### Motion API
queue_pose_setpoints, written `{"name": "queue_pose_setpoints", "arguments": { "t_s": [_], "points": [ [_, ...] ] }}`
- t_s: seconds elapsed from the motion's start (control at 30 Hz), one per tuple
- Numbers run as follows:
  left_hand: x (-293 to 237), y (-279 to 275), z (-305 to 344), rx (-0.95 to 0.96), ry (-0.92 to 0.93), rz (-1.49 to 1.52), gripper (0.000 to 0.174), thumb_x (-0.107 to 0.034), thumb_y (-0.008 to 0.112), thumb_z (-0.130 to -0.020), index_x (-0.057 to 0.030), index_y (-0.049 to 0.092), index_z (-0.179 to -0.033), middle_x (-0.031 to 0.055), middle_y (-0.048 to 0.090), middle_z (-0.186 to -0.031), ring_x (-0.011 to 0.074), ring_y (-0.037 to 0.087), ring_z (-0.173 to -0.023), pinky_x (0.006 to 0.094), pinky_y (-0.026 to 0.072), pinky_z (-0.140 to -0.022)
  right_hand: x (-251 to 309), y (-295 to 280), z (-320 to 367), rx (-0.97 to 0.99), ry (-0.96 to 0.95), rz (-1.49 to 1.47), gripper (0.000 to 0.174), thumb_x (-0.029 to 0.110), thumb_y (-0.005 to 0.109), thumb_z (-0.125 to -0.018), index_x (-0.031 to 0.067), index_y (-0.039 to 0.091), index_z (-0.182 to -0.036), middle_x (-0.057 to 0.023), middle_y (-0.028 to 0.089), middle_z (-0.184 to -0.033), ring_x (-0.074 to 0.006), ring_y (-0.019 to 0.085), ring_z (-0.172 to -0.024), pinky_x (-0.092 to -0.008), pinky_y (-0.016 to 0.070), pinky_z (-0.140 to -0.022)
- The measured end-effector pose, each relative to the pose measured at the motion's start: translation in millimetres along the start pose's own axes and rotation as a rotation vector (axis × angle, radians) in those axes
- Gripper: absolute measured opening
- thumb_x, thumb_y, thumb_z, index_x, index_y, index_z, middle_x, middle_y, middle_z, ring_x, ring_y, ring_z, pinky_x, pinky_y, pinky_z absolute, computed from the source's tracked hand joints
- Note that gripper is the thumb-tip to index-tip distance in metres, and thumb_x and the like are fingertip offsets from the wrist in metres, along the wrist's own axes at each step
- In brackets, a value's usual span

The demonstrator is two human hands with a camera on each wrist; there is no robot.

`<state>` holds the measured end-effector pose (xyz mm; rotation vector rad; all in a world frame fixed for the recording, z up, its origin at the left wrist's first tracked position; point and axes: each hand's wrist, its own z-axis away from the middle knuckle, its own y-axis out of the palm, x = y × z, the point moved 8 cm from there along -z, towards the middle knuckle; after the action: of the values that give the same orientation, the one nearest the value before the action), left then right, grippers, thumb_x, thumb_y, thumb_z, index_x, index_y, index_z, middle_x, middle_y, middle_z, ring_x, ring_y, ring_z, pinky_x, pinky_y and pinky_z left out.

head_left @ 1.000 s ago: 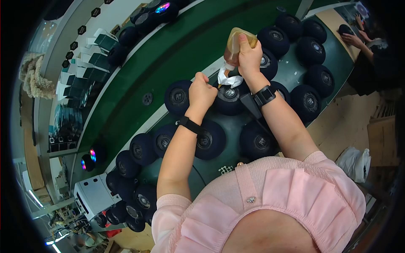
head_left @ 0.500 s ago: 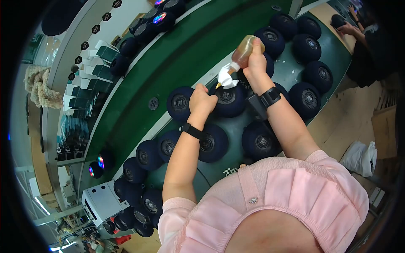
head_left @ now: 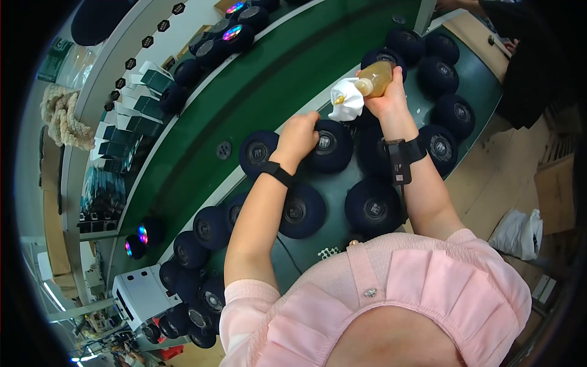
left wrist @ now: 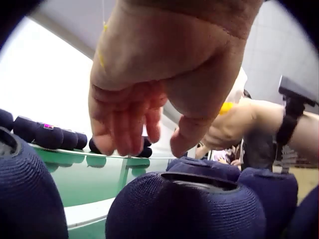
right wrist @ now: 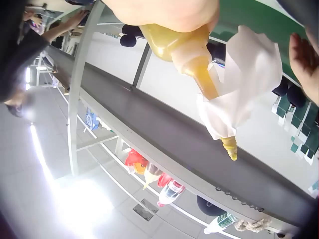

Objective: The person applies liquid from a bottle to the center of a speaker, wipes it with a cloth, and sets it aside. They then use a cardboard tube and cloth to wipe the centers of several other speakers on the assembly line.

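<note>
My right hand [head_left: 391,103] grips a squeeze bottle [head_left: 379,74] of amber liquid, tilted with its nozzle toward me. A white tissue [head_left: 350,109] is wrapped around the nozzle; the yellow tip [right wrist: 231,149] pokes out of it in the right wrist view. My left hand [head_left: 297,139] is over the edge of a navy, fabric-covered round speaker [head_left: 331,151] with a round recess on top. In the left wrist view the loosely bent fingers [left wrist: 130,134] hang just above a speaker [left wrist: 144,209], with nothing between them and the thumb.
More navy speakers [head_left: 304,211] stand in rows along the green table. Behind a raised pale rail runs a green belt [head_left: 202,131] with lit speakers [head_left: 237,32] on its far side. A white machine [head_left: 143,298] stands at left. Another person [head_left: 529,67] is at far right.
My right hand has turned and drawn the bottle up and away from the speaker, nozzle now toward me. My left hand, earlier more curled at the speaker's side, now reaches over its edge.
</note>
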<state>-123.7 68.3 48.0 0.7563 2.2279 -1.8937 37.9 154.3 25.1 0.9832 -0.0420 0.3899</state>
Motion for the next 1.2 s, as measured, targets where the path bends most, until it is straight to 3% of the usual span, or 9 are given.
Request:
{"name": "queue_pose_setpoints", "arguments": {
  "t_s": [0.17, 0.23, 0.27, 0.33, 0.47, 0.7, 0.77, 1.07, 1.2],
  "points": [
    [1.9, 1.9, -3.7, 0.015, 0.063, -0.069, 0.021, 0.005, 0.055, -0.065, -0.0012, 0.053, -0.085, 0.0189, 0.06, -0.068, 0.0369, 0.06, -0.068, 0.0445, 0.048, -0.065, 16.3, 5.5, -3.4, 0.11, -0.184, 0.098, 0.06, 0.055, 0.047, -0.088, 0.009, 0.039, -0.126, -0.0113, 0.049, -0.118, -0.0279, 0.052, -0.105, -0.0462, 0.0462, -0.087],
    [17.9, -5.9, -0.7, -0.05, -0.101, 0.13, 0.023, 0.005, 0.057, -0.064, -0.0017, 0.047, -0.084, 0.0166, 0.061, -0.066, 0.0345, 0.061, -0.066, 0.0414, 0.0486, -0.062, 27.5, 16.8, -1.8, 0.217, -0.404, 0.186, 0.053, 0.047, 0.054, -0.088, 0.0061, 0.045, -0.119, -0.0092, 0.054, -0.11, -0.0237, 0.056, -0.098, -0.0401, 0.0486, -0.084],
    [17.8, -8.9, 1.5, -0.045, -0.106, 0.131, 0.023, 0.005, 0.057, -0.064, -0.0017, 0.047, -0.084, 0.0166, 0.061, -0.066, 0.0345, 0.061, -0.066, 0.0414, 0.0486, -0.062, 24.3, 15.7, -3.6, 0.211, -0.4, 0.187, 0.053, 0.047, 0.054, -0.088, 0.0061, 0.045, -0.119, -0.0092, 0.054, -0.11, -0.0237, 0.056, -0.098, -0.0401, 0.0486, -0.084],
    [36.6, -7.6, 9.9, 0.007, -0.375, 0.314, 0.027, 0.005, 0.06, -0.063, -0.0029, 0.044, -0.084, 0.0132, 0.061, -0.064, 0.0294, 0.062, -0.064, 0.0365, 0.0491, -0.061, 24.0, 23.8, -0.9, 0.26, -0.535, 0.361, 0.046, 0.042, 0.059, -0.086, 0.0032, 0.05, -0.111, -0.0073, 0.057, -0.1, -0.0193, 0.058, -0.089, -0.0344, 0.0502, -0.078],
    [52.6, 4.7, 22.9, 0.016, -0.534, 0.409, 0.029, 0.002, 0.063, -0.062, -0.0032, 0.043, -0.083, 0.0107, 0.06, -0.063, 0.024, 0.063, -0.061, 0.0307, 0.0486, -0.059, 4.2, 32.7, 1.6, 0.327, -0.639, 0.472, 0.042, 0.035, 0.065, -0.084, 0.0005, 0.053, -0.104, -0.0062, 0.06, -0.093, -0.0153, 0.059, -0.082, -0.0297, 0.0495, -0.071],
    [57.9, 10.2, 27.6, -0.026, -0.532, 0.39, 0.029, 0.001, 0.063, -0.062, -0.0027, 0.043, -0.083, 0.0105, 0.06, -0.061, 0.023, 0.063, -0.059, 0.0308, 0.0488, -0.058, -34.7, 37.4, -4.7, 0.441, -0.647, 0.596, 0.04, 0.03, 0.07, -0.081, -0.0006, 0.053, -0.1, -0.0076, 0.061, -0.093, -0.0144, 0.059, -0.083, -0.0272, 0.0482, -0.074],
    [52.2, 6.9, 26.0, -0.042, -0.485, 0.391, 0.03, 0.003, 0.061, -0.064, -0.0037, 0.04, -0.085, 0.0069, 0.058, -0.058, 0.0133, 0.057, -0.049, 0.0252, 0.0445, -0.048, -39.6, 36.0, -7.0, 0.433, -0.678, 0.665, 0.043, 0.032, 0.071, -0.08, -0.0009, 0.053, -0.101, -0.0077, 0.061, -0.094, -0.0142, 0.059, -0.084, -0.027, 0.0481, -0.075],
    [44.1, -0.5, 26.5, -0.061, -0.496, 0.341, 0.026, 0.001, 0.062, -0.063, -0.0039, 0.041, -0.078, 0.0072, 0.056, -0.058, 0.0143, 0.057, -0.052, 0.0258, 0.0449, -0.051, -48.5, 46.3, 17.8, 0.487, -0.825, 0.841, 0.054, 0.035, 0.074, -0.076, -0.0027, 0.049, -0.105, -0.0086, 0.061, -0.096, -0.014, 0.059, -0.087, -0.027, 0.0479, -0.077],
    [46.4, -0.7, 28.1, -0.063, -0.523, 0.313, 0.027, 0.0, 0.064, -0.062, -0.0039, 0.041, -0.077, 0.008, 0.056, -0.06, 0.0158, 0.057, -0.055, 0.0271, 0.0455, -0.052, -52.1, 50.8, 34.2, 0.609, -0.887, 0.825, 0.053, 0.027, 0.076, -0.075, -0.0024, 0.048, -0.109, -0.0089, 0.062, -0.098, -0.0136, 0.059, -0.089, -0.0267, 0.0483, -0.079]
  ]
}}
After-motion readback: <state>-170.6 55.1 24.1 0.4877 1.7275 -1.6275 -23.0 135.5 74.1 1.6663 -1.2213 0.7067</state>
